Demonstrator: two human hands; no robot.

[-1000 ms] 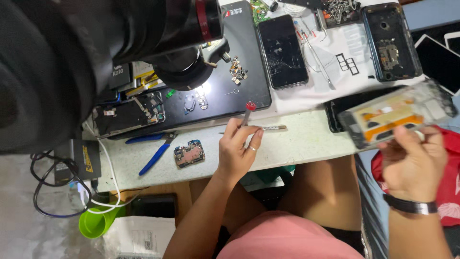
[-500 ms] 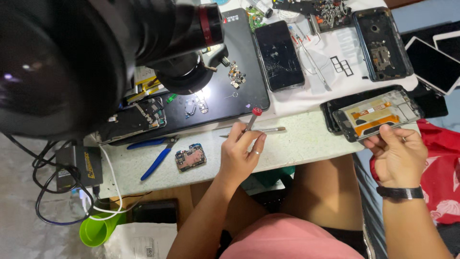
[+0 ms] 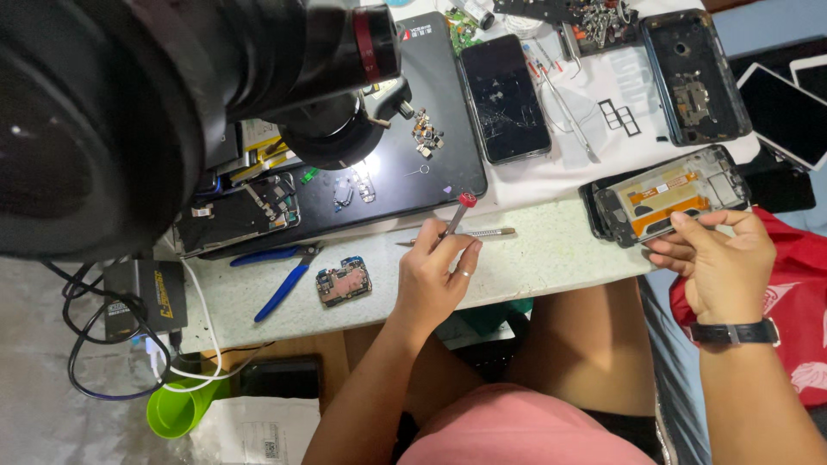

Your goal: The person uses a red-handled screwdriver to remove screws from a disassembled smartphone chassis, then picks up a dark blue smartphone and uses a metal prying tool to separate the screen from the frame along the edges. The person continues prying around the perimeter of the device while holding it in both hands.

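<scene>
Left hand: the left hand (image 3: 435, 280) rests on the counter (image 3: 551, 258), its grip closed around a red-capped screwdriver (image 3: 457, 215) that points up and away from the person
Right hand: the right hand (image 3: 719, 263) sits at the counter's right edge, thumb and fingertips (image 3: 680, 222) pinched on the near edge of an opened phone frame (image 3: 672, 194) with orange flex cable showing
Phone frame: lying flat, partly over a dark phone body, near the counter's right edge
Beside the left hand: metal tweezers (image 3: 461, 234) just past the knuckles; a small circuit board (image 3: 343, 282) and blue-handled pliers (image 3: 280, 280) lie to its left
Further back: a black work mat (image 3: 405, 185) carrying loose small parts (image 3: 426, 138), a cracked dark phone (image 3: 506, 99), another open phone shell (image 3: 696, 77) and a microscope (image 3: 332, 129) over the mat
Risk, frame: it lies close to the edge and is held only by fingertips, so a slip could likely tip it off the counter
Risk, cable: the screwdriver tip could probably scratch or tear the exposed flex if brought in carelessly
Risk, small parts: the loose parts might scatter if a sleeve or tool brushes the mat
</scene>
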